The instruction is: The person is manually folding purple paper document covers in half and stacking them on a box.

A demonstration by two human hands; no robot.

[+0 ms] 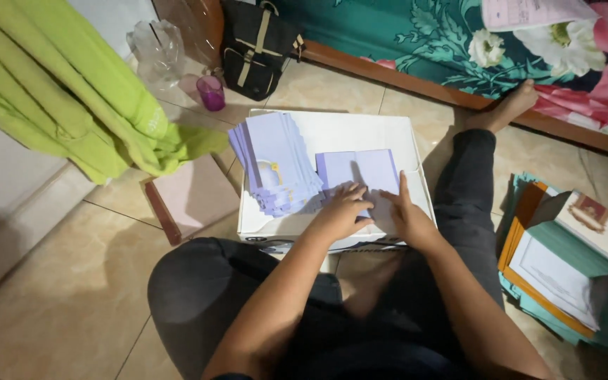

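Observation:
I sit on the floor with a white box in front of my legs. On its lid lies a pale lilac folded card, opened flat. My left hand presses on the card's near edge with fingers spread. My right hand rests beside it, index finger stretched up along the card's right half. A fanned stack of the same lilac cards lies on the left part of the box, apart from both hands.
Green cloth hangs at the left. A purple cup, a clear plastic bag and a black backpack stand beyond the box. Folders and papers are piled at my right. A floral mattress lies behind.

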